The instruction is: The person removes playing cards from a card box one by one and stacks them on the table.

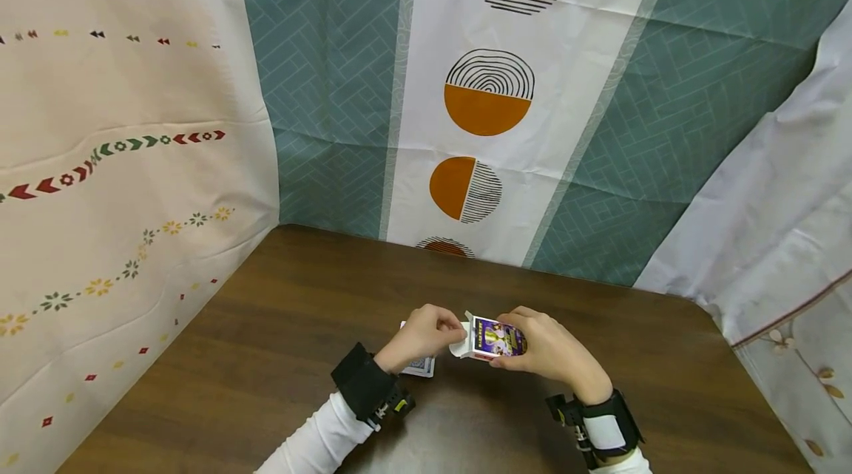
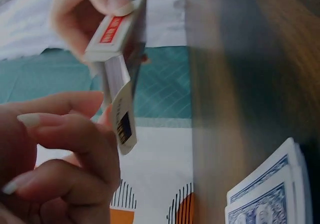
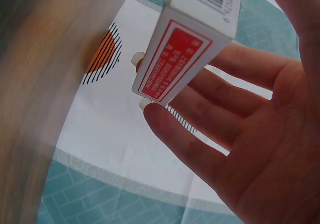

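Note:
My right hand (image 1: 549,348) grips a small purple-and-white playing-card box (image 1: 495,339) by its sides, thumb toward me. The box's open end faces left, over the table. In the left wrist view its white flap (image 2: 124,124) hangs out, and pale card edges (image 2: 117,76) show inside the mouth. My left hand (image 1: 426,333) meets that end, thumb and index fingertips pinching at the flap, the other fingers curled. Under the left hand, partly hidden, lies a small stack of blue-backed playing cards (image 2: 265,199). The right wrist view shows the box's red-labelled side and barcode.
The brown wooden table (image 1: 319,289) reaches back to a teal and white patterned cloth (image 1: 492,185). Pale printed cloth (image 1: 133,200) hangs along the left side, and another white cloth (image 1: 785,222) along the right.

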Available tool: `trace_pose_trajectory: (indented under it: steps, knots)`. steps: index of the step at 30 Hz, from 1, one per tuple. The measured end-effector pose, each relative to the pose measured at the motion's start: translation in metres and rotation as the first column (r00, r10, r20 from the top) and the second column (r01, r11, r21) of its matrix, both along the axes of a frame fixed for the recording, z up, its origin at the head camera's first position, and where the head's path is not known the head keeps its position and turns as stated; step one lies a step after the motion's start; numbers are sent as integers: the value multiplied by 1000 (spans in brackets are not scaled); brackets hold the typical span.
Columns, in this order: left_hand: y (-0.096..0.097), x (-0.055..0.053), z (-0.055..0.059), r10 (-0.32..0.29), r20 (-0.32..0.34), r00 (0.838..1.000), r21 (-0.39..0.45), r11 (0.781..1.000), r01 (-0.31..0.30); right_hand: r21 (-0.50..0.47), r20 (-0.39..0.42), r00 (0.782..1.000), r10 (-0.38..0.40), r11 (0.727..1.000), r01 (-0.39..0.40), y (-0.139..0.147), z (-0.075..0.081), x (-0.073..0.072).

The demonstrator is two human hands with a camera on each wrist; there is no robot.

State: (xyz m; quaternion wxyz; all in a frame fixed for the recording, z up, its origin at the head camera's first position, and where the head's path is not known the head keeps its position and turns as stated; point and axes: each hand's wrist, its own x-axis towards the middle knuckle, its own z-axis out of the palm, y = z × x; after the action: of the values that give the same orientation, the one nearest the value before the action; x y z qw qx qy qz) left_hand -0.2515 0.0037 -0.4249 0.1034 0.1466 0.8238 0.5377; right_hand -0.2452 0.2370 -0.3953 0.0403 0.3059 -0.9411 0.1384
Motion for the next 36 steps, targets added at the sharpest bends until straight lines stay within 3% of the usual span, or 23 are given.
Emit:
trace_pose_trajectory:
  steps: [6,11,18,27,36]
  knots:
    - [7,3,-5,54,-55,997,-46,997,-56,-7,-6,1000,14,1000,-14,-2,0,1]
    - [9,5,-6,56,-81,995,-71,996,-62,-20,-8,999,39,999,-39,-4,0,1]
    - [8,4,-9,21,17,1000,-6,1000,-21,-15,-3,999,40,999,-40,-5,-2,1]
    - [4,0,-10,-42,105,994,65,997,35,-10,-11,999,31,999,-31,-3,-2,2]
    - [-6,-4,-6,-124,130,984,78,990,114,-18,5,999,35,999,-35,-2,-1,1]
